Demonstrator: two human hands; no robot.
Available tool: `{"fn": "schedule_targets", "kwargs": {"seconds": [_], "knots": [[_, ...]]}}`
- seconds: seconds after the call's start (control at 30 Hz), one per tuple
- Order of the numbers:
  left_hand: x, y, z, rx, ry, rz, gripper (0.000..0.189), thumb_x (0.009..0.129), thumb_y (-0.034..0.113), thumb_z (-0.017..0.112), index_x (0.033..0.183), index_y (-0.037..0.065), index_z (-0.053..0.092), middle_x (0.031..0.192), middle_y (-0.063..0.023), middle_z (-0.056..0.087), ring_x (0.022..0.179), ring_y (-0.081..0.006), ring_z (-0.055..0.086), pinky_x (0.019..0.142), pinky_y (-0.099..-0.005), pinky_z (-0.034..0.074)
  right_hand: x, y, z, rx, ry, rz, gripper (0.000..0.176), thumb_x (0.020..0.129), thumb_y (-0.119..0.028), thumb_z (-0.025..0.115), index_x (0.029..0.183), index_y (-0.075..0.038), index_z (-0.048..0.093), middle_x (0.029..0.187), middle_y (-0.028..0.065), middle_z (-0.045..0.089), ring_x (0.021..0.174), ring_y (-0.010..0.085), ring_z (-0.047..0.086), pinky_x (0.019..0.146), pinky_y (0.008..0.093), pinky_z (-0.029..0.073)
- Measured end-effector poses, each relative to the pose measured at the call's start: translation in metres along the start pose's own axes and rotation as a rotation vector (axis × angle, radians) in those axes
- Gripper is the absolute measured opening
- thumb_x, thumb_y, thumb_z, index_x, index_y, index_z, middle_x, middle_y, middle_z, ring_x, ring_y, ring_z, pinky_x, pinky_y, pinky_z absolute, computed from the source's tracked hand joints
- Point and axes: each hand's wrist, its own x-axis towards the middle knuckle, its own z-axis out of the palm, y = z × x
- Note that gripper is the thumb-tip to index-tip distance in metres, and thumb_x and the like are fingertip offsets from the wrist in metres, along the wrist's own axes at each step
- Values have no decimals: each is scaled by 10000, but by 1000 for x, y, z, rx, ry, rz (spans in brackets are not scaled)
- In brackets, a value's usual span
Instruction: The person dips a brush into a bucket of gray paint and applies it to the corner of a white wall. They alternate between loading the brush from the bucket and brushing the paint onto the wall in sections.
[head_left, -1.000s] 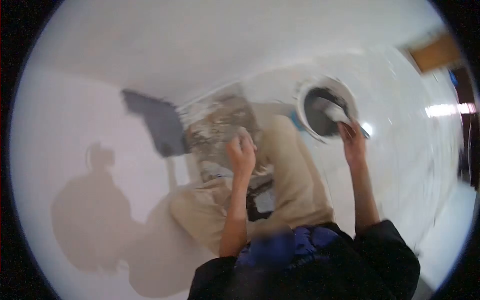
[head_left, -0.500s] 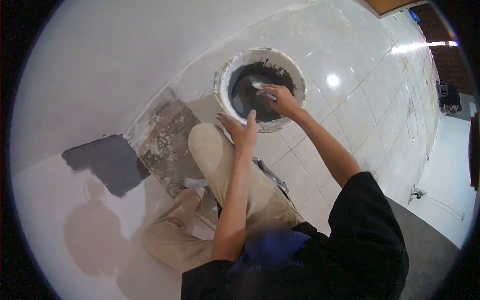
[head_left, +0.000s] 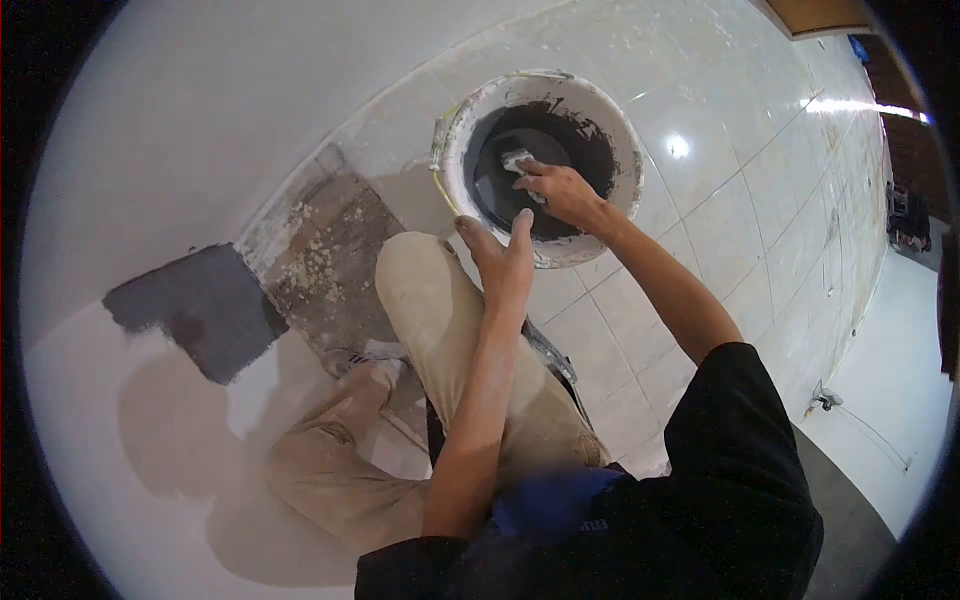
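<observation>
A white bucket (head_left: 628,150) with a paint-smeared rim holds dark grey paint (head_left: 497,190). Inside its mouth, my right hand (head_left: 565,195) is closed around a paintbrush (head_left: 516,160), whose pale end sticks out past the fingers over the paint. My left hand (head_left: 500,250) is at the near rim of the bucket, with thumb and fingers spread apart and nothing gripped between them. Dark smears show on the fingertips of both hands.
A dark grey painted patch (head_left: 205,305) covers the low part of the white wall (head_left: 250,100). Beside it lies a rough, untiled floor strip (head_left: 330,260). Glossy pale tiles (head_left: 720,210) stretch to the right. My bent knee (head_left: 415,265) is close to the bucket.
The bucket appears larger and slightly higher in view as the camera shifts. My right hand stays in the bucket with the brush turned a little; my left hand has moved slightly right along the rim.
</observation>
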Motion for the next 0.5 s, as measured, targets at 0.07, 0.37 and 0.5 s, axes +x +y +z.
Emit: {"fn": "schedule_targets", "kwargs": {"seconds": [0.07, 0.37, 0.5], "knots": [[-2, 2, 1, 10, 9, 8, 1005, 850, 415, 605, 1396, -192, 19, 1487, -373, 10, 1430, -403, 11, 1172, -413, 49, 0, 3, 0, 27, -30, 23, 373, 701, 32, 636, 1057, -74, 667, 1257, 144, 576, 1066, 333, 602, 897, 399, 507], [-4, 5, -1, 29, 8, -4, 1001, 850, 403, 609, 1404, -179, 13, 1497, -355, 13, 1432, -394, 7, 1172, -404, 54, -31, -17, -57, 935, 549, 486, 170, 913, -87, 584, 1028, 6, 665, 977, 103, 664, 905, 152, 633, 845, 297, 546], [-3, 3, -1, -5, -1, -14, 1004, 848, 400, 614, 1405, -177, 10, 1499, -352, 2, 1432, -394, 13, 1172, -403, 54, -57, -46, -66, 1234, 759, 548, 182, 934, -83, 561, 1026, 50, 645, 998, 119, 648, 893, 146, 636, 855, 245, 558]]}}
